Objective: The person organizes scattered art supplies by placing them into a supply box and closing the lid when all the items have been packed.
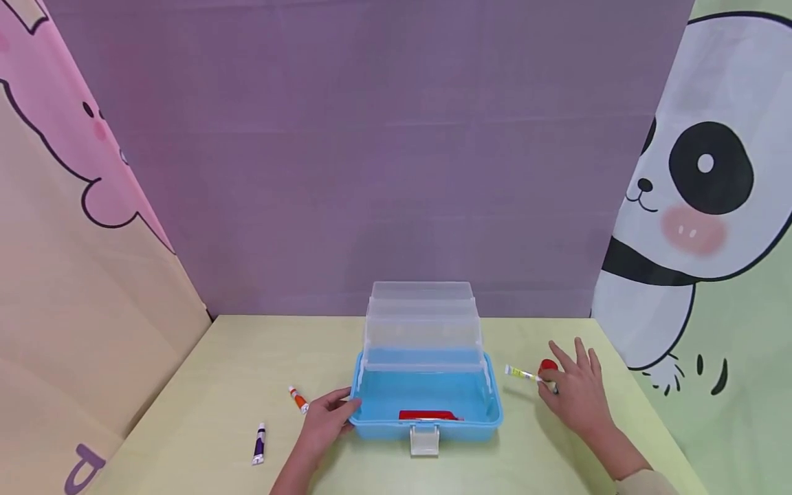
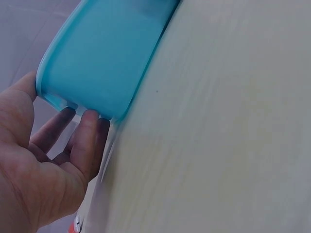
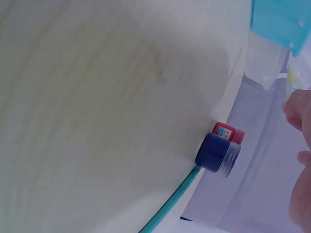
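A light-blue storage box (image 1: 383,432) with its clear lid (image 1: 423,323) raised stands mid-table. My left hand (image 1: 323,423) grips the box's left side, thumb at the rim and fingers against the outer wall (image 2: 92,58). Inside the box lies a red tube-like item (image 1: 428,414). To the right of the box, my right hand (image 1: 578,395) pinches a yellow-and-white paint tube (image 1: 521,372) between thumb and forefinger, the other fingers spread. In the right wrist view, only part of that hand (image 3: 301,116) and a bit of the tube (image 3: 290,80) show.
Left of the box lie an orange paint tube (image 1: 298,399) and a purple one (image 1: 258,443). Beyond my right hand, a red jar (image 3: 224,132) and a dark blue jar (image 3: 212,152) stand together. A thin green stick (image 3: 170,202) is near them. A purple cloth (image 1: 383,158) hangs behind the table.
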`<state>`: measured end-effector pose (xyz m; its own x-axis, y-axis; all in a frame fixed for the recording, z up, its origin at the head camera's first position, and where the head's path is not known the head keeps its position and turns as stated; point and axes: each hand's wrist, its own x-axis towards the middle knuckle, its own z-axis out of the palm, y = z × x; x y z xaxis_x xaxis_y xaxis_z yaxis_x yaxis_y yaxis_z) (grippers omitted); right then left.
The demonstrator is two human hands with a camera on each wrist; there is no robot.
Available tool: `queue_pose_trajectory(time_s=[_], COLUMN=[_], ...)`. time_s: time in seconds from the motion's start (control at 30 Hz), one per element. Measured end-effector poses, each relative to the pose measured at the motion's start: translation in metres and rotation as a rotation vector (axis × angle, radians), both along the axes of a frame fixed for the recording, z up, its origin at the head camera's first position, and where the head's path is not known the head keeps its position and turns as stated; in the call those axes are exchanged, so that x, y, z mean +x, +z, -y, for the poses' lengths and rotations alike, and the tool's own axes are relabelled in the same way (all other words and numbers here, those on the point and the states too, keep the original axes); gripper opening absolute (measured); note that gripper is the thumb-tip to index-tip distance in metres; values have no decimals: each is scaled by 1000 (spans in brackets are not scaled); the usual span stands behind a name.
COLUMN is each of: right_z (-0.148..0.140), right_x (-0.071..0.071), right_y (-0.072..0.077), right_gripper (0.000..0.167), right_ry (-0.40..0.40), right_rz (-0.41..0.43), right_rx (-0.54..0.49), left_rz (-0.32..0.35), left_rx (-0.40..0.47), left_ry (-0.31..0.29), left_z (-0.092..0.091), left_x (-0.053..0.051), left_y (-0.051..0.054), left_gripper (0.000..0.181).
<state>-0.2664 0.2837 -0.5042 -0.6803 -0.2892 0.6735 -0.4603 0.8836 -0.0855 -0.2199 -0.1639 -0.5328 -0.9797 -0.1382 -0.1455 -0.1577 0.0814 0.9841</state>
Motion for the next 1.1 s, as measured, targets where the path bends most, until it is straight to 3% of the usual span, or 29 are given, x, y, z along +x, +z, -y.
queue_pose_trajectory(time_s=[0.33,0.6,0.9,1.1], right_z=[12,23,38,40], right_x=[-4,-8,-15,-15], right_y=[9,13,17,20], right_gripper=[8,7,7,5], right_ry=[32,42,114,117], right_rz=[-46,-34,-122,-144], right_rx=[-61,-71,-92,-86], left_rz=[12,8,4,10], left_rx=[-20,-4,0,0], left_ry=[2,-6,-16,-32], left_z=[-2,0,2,3], left_x=[-1,1,-1,-2], left_y=[3,3,6,4], left_gripper=[50,51,51,52])
